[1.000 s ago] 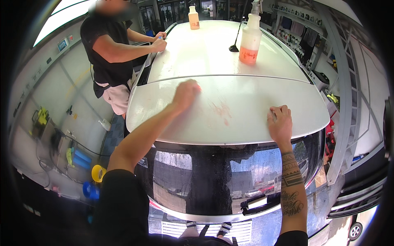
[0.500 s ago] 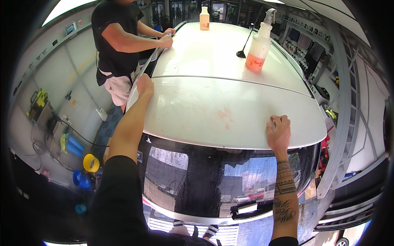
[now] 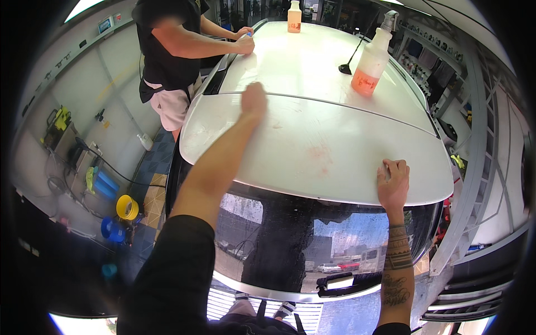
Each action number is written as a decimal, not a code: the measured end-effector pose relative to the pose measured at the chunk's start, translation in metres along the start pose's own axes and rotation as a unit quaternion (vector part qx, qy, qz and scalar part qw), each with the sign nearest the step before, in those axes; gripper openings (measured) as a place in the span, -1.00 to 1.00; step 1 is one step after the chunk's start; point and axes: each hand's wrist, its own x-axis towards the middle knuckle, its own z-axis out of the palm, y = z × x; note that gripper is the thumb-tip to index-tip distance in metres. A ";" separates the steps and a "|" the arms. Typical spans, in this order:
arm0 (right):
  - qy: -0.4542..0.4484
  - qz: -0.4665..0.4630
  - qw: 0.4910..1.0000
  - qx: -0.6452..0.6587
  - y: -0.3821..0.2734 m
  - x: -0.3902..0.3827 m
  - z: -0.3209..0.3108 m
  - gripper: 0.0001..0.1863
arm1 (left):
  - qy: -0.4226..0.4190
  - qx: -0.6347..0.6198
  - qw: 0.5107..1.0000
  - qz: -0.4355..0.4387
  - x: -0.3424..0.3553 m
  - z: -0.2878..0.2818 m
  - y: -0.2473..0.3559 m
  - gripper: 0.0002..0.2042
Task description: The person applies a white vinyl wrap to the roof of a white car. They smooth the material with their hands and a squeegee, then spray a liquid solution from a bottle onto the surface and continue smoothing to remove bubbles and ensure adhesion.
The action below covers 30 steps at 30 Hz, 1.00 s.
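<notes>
The white car roof [image 3: 223, 131] spreads out before me, its rear panel wet, with streaks and a faint reddish smear [image 3: 320, 158]. My left hand [image 3: 254, 100] is over that panel near the seam across the roof, smeared by motion; its fingers and anything under them are hidden. Toward the rear right edge my right hand [image 3: 394, 184] presses on the panel with curled fingers. A small greyish bit shows between its thumb and fingers, too little to name. A spray bottle [image 3: 371, 64] with pinkish liquid stands on the roof ahead of that hand.
Beside the roof's far left edge a co-worker [image 3: 170, 56] has both hands on it, something blue in one. A second bottle [image 3: 294, 18] and a black antenna [image 3: 346, 68] are on the roof. Below lies the rear window [image 3: 279, 240]. Yellow [image 3: 127, 207] and blue buckets [image 3: 113, 229] sit at left.
My left hand has swept from the roof's left edge rightward and slightly farther over the panel. My right hand stays near the same spot on the roof. The view has shifted a little.
</notes>
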 end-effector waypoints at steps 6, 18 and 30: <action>0.000 0.003 1.000 0.016 -0.001 -0.002 0.000 -0.74 | -0.010 -0.029 0.998 -0.051 0.011 -0.009 -0.035 -0.90; 0.000 -0.010 1.000 0.025 -0.004 -0.003 0.002 -0.74 | -0.026 -0.017 0.999 -0.023 0.009 -0.026 -0.063 -0.88; -0.004 -0.026 0.999 0.025 -0.006 -0.005 0.002 -0.73 | -0.015 0.013 0.999 0.040 -0.011 -0.021 -0.034 -0.84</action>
